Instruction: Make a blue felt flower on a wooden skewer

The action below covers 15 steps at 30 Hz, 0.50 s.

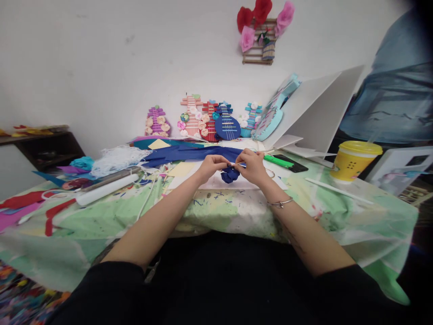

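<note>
Black clothing [237, 280] occupies the area nearest the camera, on the near side of the white sheet [209, 184], the landmark for all positions below. Over the sheet's middle, the left hand [213, 168] and right hand [252, 167] support the blue paper rosette [230, 175] between them. Fingers of both hands pinch its upper edge; whether they also grip a thread is too small to confirm. This two-sided hold probably serves to gather the folds and steady the piece. Dark blue strips [189, 154] lie directly behind the sheet, likely for easy reach. To its right rear lies a green tool [279, 161]; farther right stands a yellow cup [354, 160], clear of the handwork. White string [118, 160] is heaped left of the sheet. The desk [233, 207] has a stained green-and-white cover. Beyond the sheet, lute-shaped models [228, 127] line the pale wall [101, 58].
</note>
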Each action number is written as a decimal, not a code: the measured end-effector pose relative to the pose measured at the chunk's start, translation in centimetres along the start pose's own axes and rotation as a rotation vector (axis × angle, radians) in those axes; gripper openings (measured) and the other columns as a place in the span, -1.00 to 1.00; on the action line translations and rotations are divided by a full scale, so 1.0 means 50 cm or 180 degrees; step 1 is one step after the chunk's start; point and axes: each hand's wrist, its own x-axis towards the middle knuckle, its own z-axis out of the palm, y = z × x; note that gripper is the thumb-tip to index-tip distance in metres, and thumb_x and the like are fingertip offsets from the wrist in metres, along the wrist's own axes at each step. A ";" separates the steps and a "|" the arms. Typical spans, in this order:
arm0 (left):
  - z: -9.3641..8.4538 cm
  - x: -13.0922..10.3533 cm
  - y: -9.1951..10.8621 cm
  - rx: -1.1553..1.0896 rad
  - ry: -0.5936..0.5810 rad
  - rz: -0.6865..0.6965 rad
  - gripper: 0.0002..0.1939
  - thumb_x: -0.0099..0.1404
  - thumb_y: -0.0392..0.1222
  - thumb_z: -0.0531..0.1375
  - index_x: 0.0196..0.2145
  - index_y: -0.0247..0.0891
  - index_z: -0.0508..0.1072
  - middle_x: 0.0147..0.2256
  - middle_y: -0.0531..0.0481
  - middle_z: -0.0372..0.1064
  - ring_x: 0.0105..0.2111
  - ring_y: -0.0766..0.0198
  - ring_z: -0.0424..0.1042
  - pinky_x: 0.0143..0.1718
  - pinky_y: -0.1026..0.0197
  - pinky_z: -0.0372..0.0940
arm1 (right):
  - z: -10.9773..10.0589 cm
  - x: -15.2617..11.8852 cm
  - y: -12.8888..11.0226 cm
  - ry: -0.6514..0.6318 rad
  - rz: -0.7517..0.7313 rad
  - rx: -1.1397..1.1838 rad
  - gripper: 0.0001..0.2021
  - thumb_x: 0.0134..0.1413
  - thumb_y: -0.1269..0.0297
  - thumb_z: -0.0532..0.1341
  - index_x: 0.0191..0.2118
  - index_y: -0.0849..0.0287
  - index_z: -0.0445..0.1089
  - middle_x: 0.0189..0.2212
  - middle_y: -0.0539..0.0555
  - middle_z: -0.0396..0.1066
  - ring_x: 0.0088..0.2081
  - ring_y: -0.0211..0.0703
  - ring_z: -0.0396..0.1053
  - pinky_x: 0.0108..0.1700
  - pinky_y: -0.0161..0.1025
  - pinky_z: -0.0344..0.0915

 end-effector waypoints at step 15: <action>-0.008 0.004 0.007 -0.0136 -0.0115 -0.0153 -0.68 -0.21 -0.23 0.44 -0.43 -0.35 0.51 -0.48 -0.04 0.49 -0.46 0.30 0.42 -0.34 0.21 0.26 | -0.008 -0.002 -0.002 -0.0010 -0.0191 -0.0223 -0.83 0.15 0.33 0.10 -0.32 0.14 0.46 -0.18 0.11 0.43 -0.16 -0.07 0.32 -0.07 -0.06 -0.13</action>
